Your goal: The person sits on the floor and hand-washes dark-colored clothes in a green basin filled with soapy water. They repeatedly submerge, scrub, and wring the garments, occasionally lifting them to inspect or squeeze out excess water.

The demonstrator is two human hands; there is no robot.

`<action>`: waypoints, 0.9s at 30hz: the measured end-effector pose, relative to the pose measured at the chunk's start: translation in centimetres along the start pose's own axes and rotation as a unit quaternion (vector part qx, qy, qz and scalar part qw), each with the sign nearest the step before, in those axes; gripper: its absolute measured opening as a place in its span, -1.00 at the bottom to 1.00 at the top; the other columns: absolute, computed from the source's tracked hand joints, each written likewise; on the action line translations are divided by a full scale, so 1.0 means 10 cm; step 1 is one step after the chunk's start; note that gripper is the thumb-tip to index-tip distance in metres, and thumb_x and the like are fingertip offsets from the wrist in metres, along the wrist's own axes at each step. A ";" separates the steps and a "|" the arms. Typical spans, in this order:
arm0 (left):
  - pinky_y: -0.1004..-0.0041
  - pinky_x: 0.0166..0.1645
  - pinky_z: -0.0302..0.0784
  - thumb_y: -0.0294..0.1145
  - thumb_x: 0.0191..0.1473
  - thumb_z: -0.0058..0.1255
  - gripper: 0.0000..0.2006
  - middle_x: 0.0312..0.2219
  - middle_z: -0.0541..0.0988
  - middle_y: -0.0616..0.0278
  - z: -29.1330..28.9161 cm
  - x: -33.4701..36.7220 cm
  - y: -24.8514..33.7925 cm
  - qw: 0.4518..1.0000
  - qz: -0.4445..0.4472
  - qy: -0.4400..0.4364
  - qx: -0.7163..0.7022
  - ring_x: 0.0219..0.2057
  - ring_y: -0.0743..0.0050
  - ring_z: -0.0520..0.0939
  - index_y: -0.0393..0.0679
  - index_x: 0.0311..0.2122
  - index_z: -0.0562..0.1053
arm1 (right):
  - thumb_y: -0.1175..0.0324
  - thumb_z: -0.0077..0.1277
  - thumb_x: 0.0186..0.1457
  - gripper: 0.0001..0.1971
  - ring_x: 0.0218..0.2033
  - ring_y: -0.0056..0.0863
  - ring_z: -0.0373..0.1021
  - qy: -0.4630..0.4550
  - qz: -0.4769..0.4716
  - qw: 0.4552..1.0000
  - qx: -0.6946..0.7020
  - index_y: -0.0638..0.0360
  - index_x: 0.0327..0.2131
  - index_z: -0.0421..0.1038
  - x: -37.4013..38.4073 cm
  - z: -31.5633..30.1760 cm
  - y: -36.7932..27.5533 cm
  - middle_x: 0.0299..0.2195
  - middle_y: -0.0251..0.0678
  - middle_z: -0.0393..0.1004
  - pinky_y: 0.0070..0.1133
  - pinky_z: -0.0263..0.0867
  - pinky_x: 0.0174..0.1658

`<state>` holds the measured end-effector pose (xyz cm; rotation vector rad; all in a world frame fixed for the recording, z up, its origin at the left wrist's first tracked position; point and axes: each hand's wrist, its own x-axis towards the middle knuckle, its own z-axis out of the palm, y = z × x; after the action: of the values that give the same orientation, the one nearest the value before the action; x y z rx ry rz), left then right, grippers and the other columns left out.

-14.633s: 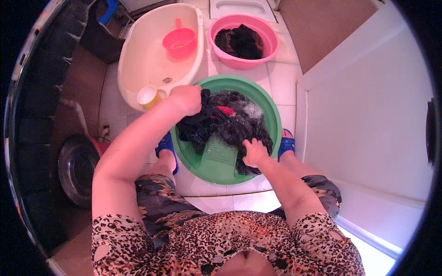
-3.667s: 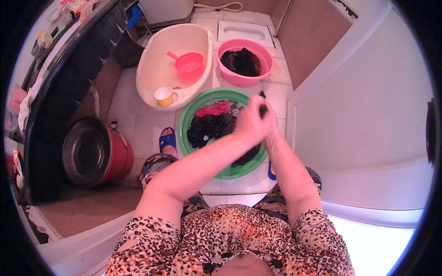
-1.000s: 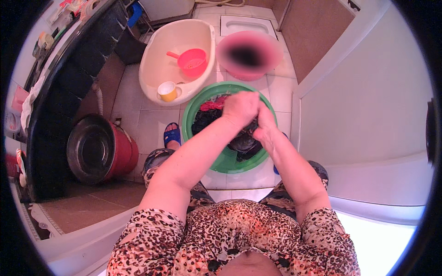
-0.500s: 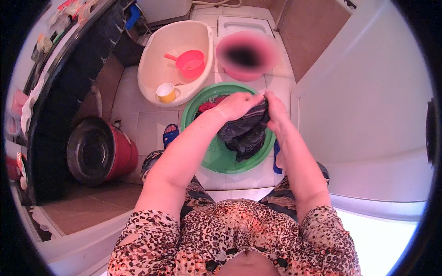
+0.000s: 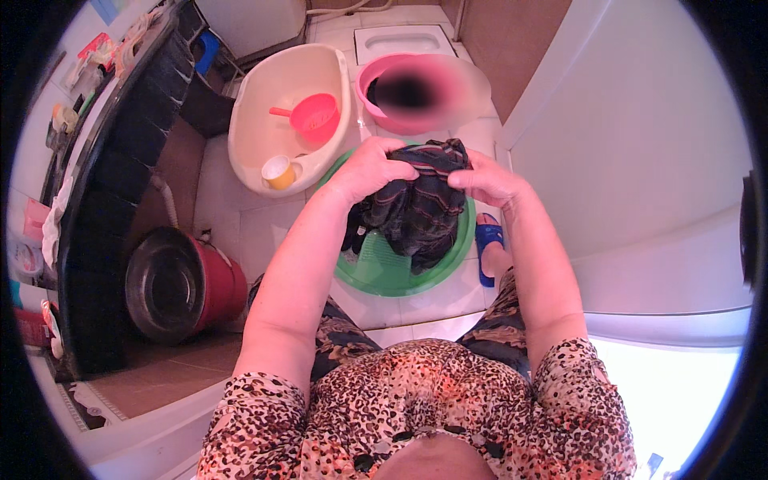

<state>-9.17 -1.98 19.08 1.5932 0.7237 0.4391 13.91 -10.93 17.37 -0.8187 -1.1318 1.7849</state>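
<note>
A dark garment (image 5: 416, 216) with thin reddish and pale stripes hangs bunched between my two hands above a round green basin (image 5: 376, 286). Its top edge is gripped by my left hand (image 5: 374, 171), thumb on the near side of the cloth. At the opposite end of that edge my right hand (image 5: 488, 181) pinches the cloth the same way. The lower folds droop into the basin, beside a ribbed green washboard surface (image 5: 382, 258). More dark cloth lies at the basin's left side, partly hidden by my left wrist and the garment.
A cream baby bath (image 5: 248, 152) beyond the basin holds a red dipper (image 5: 316, 118) and a yellow-and-white cup (image 5: 279, 174). Right of it stands a pink basin (image 5: 400, 126), partly blurred, with dark contents. A red bucket (image 5: 224, 276) and black bowl (image 5: 164, 284) are at left; a white panel (image 5: 640, 200) rises at right.
My hands have moved apart, spreading the garment's top edge between them. More of its striped cloth now shows. The whole view has shifted slightly.
</note>
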 end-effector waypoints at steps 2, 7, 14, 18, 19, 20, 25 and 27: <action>0.49 -0.17 0.47 -0.54 -0.16 0.18 -0.75 -0.43 0.61 0.27 -0.02 0.01 0.02 0.985 0.039 0.037 0.167 -0.35 0.60 0.57 -0.27 -0.26 0.55 | 0.45 0.25 -0.15 -0.28 0.07 -0.49 0.28 0.022 0.028 0.998 -0.053 0.18 0.15 0.20 -0.03 -0.06 -0.05 0.07 -0.31 0.34 -0.48 0.17 0.16; 0.42 -0.14 0.47 -0.55 -0.10 0.15 -0.80 -0.42 0.60 0.21 -0.10 0.06 -0.10 0.954 0.059 0.024 0.294 -0.33 0.46 0.59 -0.26 -0.27 0.53 | 0.53 0.21 -0.17 -0.28 0.02 -0.54 0.29 0.066 0.111 0.973 -0.189 0.18 0.15 0.21 0.03 -0.24 0.04 -0.01 -0.36 0.40 -0.54 0.16 0.16; 0.54 -0.18 0.46 -0.53 -0.12 0.08 -0.78 -0.38 0.58 0.24 -0.34 0.10 -0.21 0.985 0.122 0.005 0.125 -0.36 0.53 0.57 -0.27 -0.27 0.52 | 0.52 0.22 -0.16 -0.31 -0.04 -0.58 0.30 -0.005 0.162 0.887 -0.432 0.20 0.13 0.23 0.01 -0.04 0.01 -0.06 -0.38 0.43 -0.58 0.19 0.11; 0.56 -0.26 0.44 -0.50 -0.07 0.02 -0.84 -0.44 0.54 0.30 -0.31 0.04 -0.12 0.991 0.029 0.056 -0.115 -0.41 0.60 0.52 -0.26 -0.32 0.49 | 0.41 0.22 -0.08 -0.41 -0.03 -0.56 0.29 0.017 0.162 0.904 -0.395 0.24 0.07 0.27 0.04 -0.18 0.08 -0.06 -0.35 0.43 -0.56 0.20 0.09; 0.54 -0.24 0.45 -0.49 -0.07 0.03 -0.82 -0.43 0.55 0.29 -0.41 0.09 -0.20 0.994 0.040 0.087 -0.052 -0.40 0.59 0.53 -0.27 -0.30 0.50 | 0.36 0.20 -0.05 -0.46 -0.03 -0.55 0.29 0.033 0.127 0.930 -0.342 0.25 0.04 0.30 0.02 -0.24 0.10 -0.06 -0.34 0.43 -0.56 0.20 0.08; 0.53 -0.23 0.46 -0.47 -0.07 0.03 -0.81 -0.41 0.57 0.28 -0.46 0.11 -0.23 0.992 0.050 0.117 0.010 -0.39 0.57 0.53 -0.29 -0.29 0.51 | 0.31 0.19 -0.01 -0.50 -0.04 -0.54 0.29 0.049 0.093 0.952 -0.288 0.26 0.01 0.33 -0.01 -0.27 0.12 -0.06 -0.33 0.43 -0.55 0.21 0.07; 0.52 -0.26 0.45 -0.54 0.02 0.03 -0.88 -0.46 0.56 0.30 -0.50 0.17 -0.34 0.978 0.085 0.175 0.080 -0.40 0.57 0.53 -0.25 -0.29 0.50 | -0.08 0.01 0.09 -0.47 -0.36 -0.58 0.37 0.279 0.143 0.915 -0.253 0.28 -0.17 0.49 0.01 -0.65 0.17 -0.31 -0.29 0.49 -0.57 0.31 -0.30; 0.51 -0.26 0.45 -0.57 0.04 0.01 -0.89 -0.46 0.56 0.31 -0.53 0.15 -0.35 0.963 0.107 0.191 0.159 -0.39 0.58 0.53 -0.25 -0.28 0.49 | -0.05 -0.02 0.11 -0.51 -0.38 -0.53 0.40 0.264 0.200 0.866 -0.376 0.26 -0.21 0.52 0.04 -0.56 0.11 -0.35 -0.29 0.52 -0.54 0.33 -0.28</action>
<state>-12.28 3.06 16.28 1.9237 0.9531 0.8387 18.18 -8.73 14.23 -1.9928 -1.3335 1.2325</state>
